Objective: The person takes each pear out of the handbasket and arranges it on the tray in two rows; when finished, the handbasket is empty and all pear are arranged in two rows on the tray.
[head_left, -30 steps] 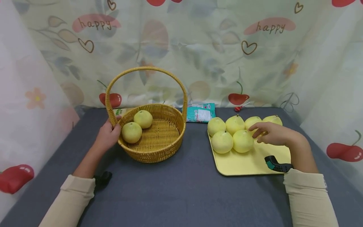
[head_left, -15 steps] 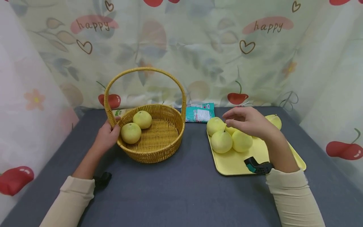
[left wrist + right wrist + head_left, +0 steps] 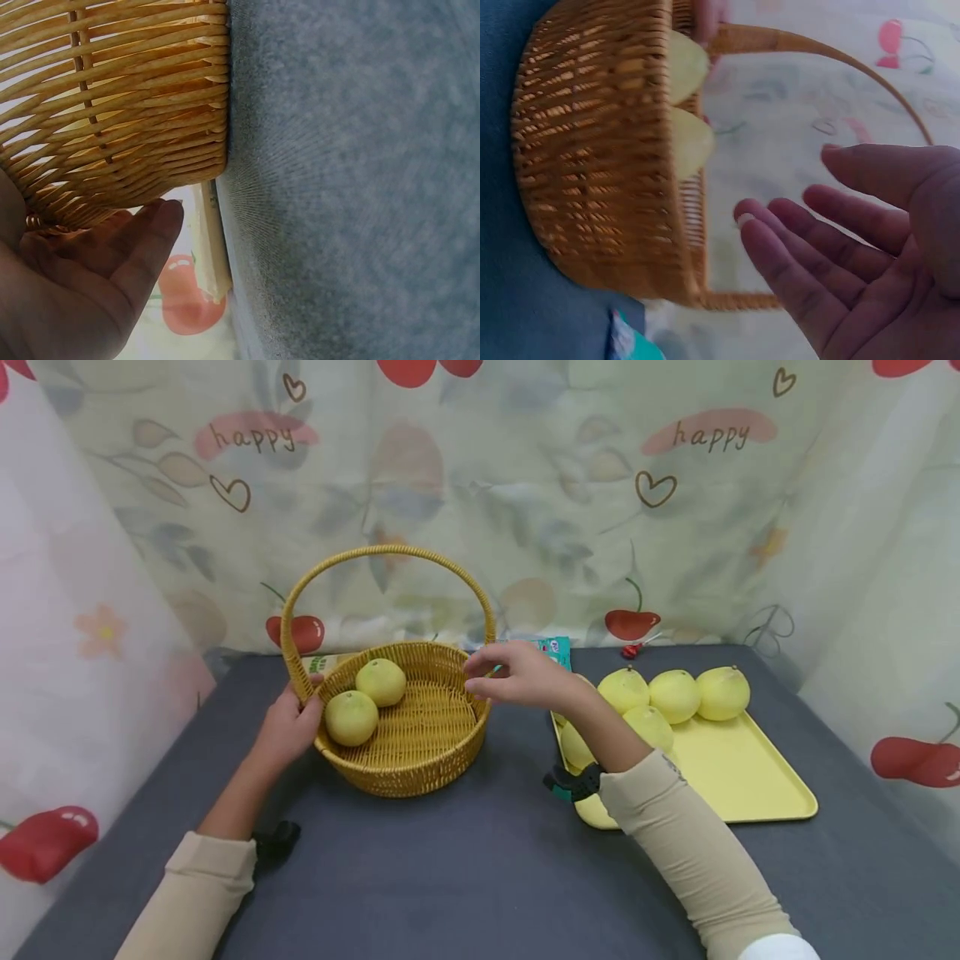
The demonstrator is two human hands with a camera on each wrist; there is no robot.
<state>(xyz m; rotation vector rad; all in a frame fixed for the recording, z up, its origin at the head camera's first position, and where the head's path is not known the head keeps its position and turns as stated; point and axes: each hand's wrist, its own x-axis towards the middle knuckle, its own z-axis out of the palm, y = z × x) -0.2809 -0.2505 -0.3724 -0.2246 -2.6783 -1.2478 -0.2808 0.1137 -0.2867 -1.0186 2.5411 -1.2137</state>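
A woven basket (image 3: 401,781) with a tall arched handle stands on the left of the table. Two round yellow-green pomelos (image 3: 351,718) lie inside, against its left wall. My left hand (image 3: 288,727) grips the basket at its left rim, by the foot of the handle; in the left wrist view its fingers (image 3: 154,229) lie along the woven side. Beside the right rim hovers my right hand (image 3: 521,675), holding nothing, with fingers (image 3: 780,274) loosely extended in the right wrist view. Several more pomelos (image 3: 722,693) sit on a yellow tray (image 3: 750,777), partly hidden by the right forearm.
Behind the basket, a teal packet (image 3: 557,649) is partly covered by the right hand, and a pale packet (image 3: 330,662) shows at the left. A small red wrapped item (image 3: 632,650) lies at the back edge. Printed curtains (image 3: 480,510) enclose the dark table (image 3: 450,877).
My right hand has swept left, empty, from above the tray to the basket's right rim. The left hand keeps its grip on the basket. The pomelos seen have stayed put.
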